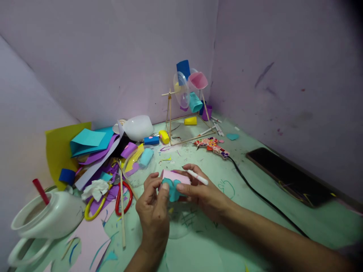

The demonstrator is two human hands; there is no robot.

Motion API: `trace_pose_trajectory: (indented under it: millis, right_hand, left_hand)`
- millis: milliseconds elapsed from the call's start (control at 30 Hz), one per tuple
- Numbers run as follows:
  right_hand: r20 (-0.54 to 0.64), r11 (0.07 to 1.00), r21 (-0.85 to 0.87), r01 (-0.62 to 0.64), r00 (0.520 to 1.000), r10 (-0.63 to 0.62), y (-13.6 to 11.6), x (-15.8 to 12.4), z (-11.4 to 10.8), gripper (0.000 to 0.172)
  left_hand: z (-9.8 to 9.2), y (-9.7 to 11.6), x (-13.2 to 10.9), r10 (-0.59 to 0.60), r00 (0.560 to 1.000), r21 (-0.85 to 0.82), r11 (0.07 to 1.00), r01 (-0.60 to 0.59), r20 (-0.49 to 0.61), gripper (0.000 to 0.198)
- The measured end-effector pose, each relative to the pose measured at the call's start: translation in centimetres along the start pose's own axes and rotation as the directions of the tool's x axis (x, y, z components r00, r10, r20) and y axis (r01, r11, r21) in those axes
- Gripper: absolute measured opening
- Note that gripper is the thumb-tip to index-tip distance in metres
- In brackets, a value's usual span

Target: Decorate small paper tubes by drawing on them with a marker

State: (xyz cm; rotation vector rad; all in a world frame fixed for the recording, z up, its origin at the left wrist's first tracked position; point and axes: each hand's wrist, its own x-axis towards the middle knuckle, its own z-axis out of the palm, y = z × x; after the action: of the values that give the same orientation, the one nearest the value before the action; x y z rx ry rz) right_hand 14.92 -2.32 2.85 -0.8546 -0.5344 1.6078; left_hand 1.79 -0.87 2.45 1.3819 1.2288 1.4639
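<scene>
Between my two hands is a small pink foam tube with a teal heart-shaped cutout against its front. My left hand grips it from the left, thumb pressing on the teal piece. From the other side my right hand pinches the tube and cutout with its thumb and fingers. A slim white marker is also tucked between my right fingers. Beyond stands a stick frame carrying clear plastic discs with coloured foam cups, among them a pink cup and a teal cup.
A flowered glue gun lies right of centre, its black cord trailing toward me. A phone rests by the right wall. Left are foam sheets, red-and-yellow-handled scissors, a wooden stick and a white mug.
</scene>
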Motion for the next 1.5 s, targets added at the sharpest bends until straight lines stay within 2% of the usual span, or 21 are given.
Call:
trace_pose_trajectory:
  millis: [267,500,600,667,733,800,967,1200,1400,1500]
  right_hand:
    - [0.022,0.987,-0.066,0.15,0.989,-0.149,-0.2,0.1,-0.3,0.061]
    - [-0.019,0.985,-0.101,0.137,0.99,-0.14,0.1,0.4,-0.7,0.061]
    - [-0.007,0.974,-0.148,0.173,0.984,-0.176,0.1,0.5,-1.0,0.059]
    - [0.025,0.952,-0.224,0.209,0.978,-0.209,0.0,0.6,-1.2,0.056]
    - [0.061,0.935,-0.274,0.225,0.974,-0.216,-0.1,0.5,-1.4,0.054]
    - [0.074,0.937,-0.275,0.218,0.976,-0.205,-0.1,0.5,-1.4,0.053]
    - [0.039,0.956,-0.237,0.171,0.985,-0.167,0.4,0.2,-1.3,0.051]
    - [0.012,0.971,-0.192,0.144,0.989,-0.145,0.6,0.2,-1.3,0.054]
    - [-0.018,0.986,-0.141,0.091,0.995,-0.095,0.3,-0.1,-0.8,0.057]
    - [-0.041,0.987,-0.143,0.073,0.996,-0.08,0.5,-0.1,-0.7,0.056]
  left_hand:
    - [-0.2,0.0,0.4,0.032,0.996,-0.038,0.999,-0.029,0.082,0.009]
    - [-0.8,-0.5,1.1,0.003,0.99,-0.02,1.0,0.0,0.139,0.018]
    - [-1.2,-0.4,1.9,0.008,0.978,0.044,0.999,-0.018,0.209,0.022]
    - [-1.4,-0.2,2.4,-0.035,0.941,0.06,0.998,0.015,0.337,0.023]
    - [-1.5,-0.1,2.7,-0.114,0.872,0.051,0.993,0.102,0.476,0.026]
    - [-1.4,0.0,2.8,-0.166,0.826,0.038,0.984,0.173,0.538,0.029]
    - [-0.8,0.4,2.2,-0.195,0.87,0.048,0.98,0.194,0.452,0.023]
    - [-0.7,0.2,2.2,-0.177,0.873,-0.029,0.977,0.213,0.454,0.012]
    - [-0.6,1.1,2.2,-0.237,0.859,-0.03,0.959,0.281,0.453,0.013]
    - [-0.4,1.5,2.1,-0.252,0.877,-0.036,0.956,0.292,0.408,0.013]
